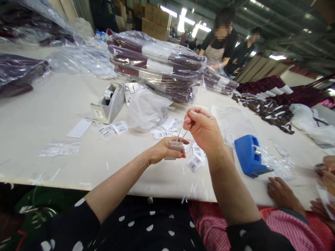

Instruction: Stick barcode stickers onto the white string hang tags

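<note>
My left hand is closed on a small pale hang tag, held edge-on above the table between thumb and fingers. From the tag a thin white string rises in a loop. Its top end is pinched between the thumb and fingertips of my right hand, which is higher and a little to the right. Printed barcode labels lie under and beside my hands, and more paper labels are spread just behind them. Whether the left hand holds one tag or several, I cannot tell.
A grey tape dispenser and a crumpled white plastic bag stand behind left. Beyond is a stack of bagged maroon garments. On the right are a blue tape dispenser and a neighbour's hand. Other people stand across the table.
</note>
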Demonstrator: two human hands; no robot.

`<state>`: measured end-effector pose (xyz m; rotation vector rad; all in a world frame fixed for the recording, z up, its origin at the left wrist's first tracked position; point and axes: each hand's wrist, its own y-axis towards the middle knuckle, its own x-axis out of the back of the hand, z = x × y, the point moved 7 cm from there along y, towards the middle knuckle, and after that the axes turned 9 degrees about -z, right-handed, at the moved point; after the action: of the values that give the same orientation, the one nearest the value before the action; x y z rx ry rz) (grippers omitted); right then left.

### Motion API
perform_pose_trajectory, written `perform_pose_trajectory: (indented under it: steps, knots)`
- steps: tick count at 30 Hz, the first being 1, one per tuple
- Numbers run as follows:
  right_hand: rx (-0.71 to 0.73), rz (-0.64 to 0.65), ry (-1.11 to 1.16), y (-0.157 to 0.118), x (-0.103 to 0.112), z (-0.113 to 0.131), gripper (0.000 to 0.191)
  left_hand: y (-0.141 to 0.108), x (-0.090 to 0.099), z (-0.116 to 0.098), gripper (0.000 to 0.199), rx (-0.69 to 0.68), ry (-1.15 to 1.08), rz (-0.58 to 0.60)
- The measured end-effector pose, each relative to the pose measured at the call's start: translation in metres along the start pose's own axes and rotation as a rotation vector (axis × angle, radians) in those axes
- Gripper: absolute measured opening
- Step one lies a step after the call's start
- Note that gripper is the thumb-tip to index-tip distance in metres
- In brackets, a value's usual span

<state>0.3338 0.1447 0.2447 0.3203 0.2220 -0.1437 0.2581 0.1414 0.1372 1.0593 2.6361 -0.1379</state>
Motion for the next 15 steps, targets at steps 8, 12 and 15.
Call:
perform_pose_trajectory:
  steps: [8,12,15]
  knots:
    - [-0.276,-0.192,0.012,0.021,0.026,-0.071,0.012,-0.03,-0.007,0.06,0.029,0.296,-0.335,-0.088]
    - [-0.363,-0.239,-0.017,0.022,0.032,-0.109,0.011,-0.049,0.0,0.087,0.027,0.406,-0.42,-0.2]
    - [-0.396,-0.267,-0.024,0.023,0.033,-0.133,0.009,-0.062,0.007,0.101,0.021,0.469,-0.455,-0.285]
